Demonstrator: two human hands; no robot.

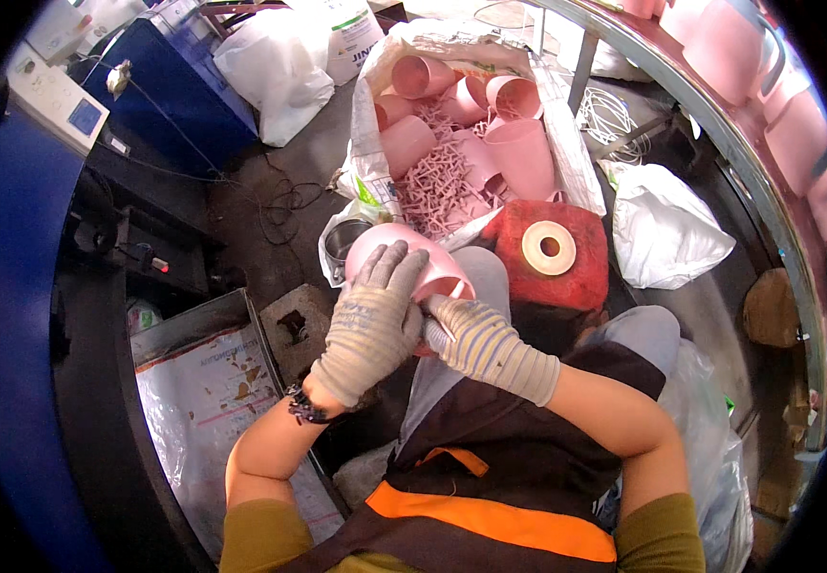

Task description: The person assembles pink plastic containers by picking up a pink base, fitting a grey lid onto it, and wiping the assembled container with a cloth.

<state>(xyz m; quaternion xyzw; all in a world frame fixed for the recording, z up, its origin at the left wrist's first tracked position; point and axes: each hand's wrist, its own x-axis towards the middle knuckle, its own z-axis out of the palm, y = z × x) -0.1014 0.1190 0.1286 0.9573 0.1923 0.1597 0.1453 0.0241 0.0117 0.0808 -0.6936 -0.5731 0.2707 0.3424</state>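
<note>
A pink plastic cup (444, 265) lies tilted on its side above my lap, its open rim toward my right hand. My gloved left hand (375, 320) is closed over its side, fingers laid across the outer wall. Pinched in my gloved right hand (494, 349) is a thin white stick-like tool (457, 289), which reaches to the cup's rim; its far end and grip are partly hidden. Just beyond the cup stands a big white woven sack (367, 124) holding several pink cups (520, 153) and many curled pink plastic trimmings (437, 181).
A red container (580, 272) with a cream ring (532, 250) on it stands right of my knee. Beside it sits a white bag (666, 229). A metal-edged table (719, 124) carries pink jugs (727, 53) at right. An open box (208, 334) is at lower left.
</note>
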